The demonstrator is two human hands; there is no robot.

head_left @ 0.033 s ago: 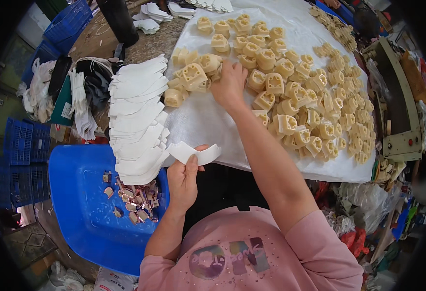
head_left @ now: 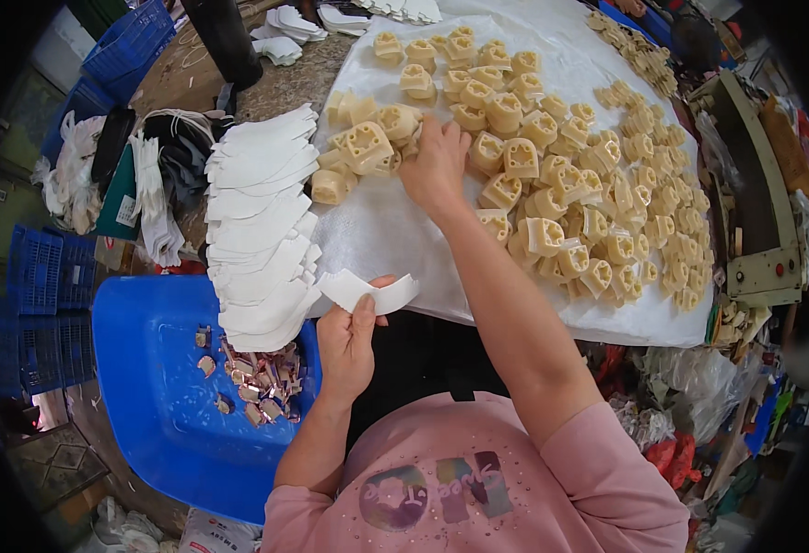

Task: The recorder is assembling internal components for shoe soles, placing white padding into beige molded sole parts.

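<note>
Pinching white strip (head_left: 393, 297): left hand (head_left: 347, 348). Right hand (head_left: 436, 168) among cream blocks (head_left: 521, 158), grip unclear. Blue tub (head_left: 142, 369) holds small shiny pieces (head_left: 264, 382).

**Lettering in view**

I see pale letters within a dark multicoloured print (head_left: 434, 491) across the pink shirt (head_left: 487, 429). White label (head_left: 126, 210) on the green object (head_left: 119, 180): too small to read. Blurry marking (head_left: 230, 528) on the white sack (head_left: 206, 539).

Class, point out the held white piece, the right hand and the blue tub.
Held white piece (head_left: 393, 296), head view: right half.
Right hand (head_left: 436, 168), head view: its back.
Blue tub (head_left: 156, 369), head view: bare inner surface.
</note>
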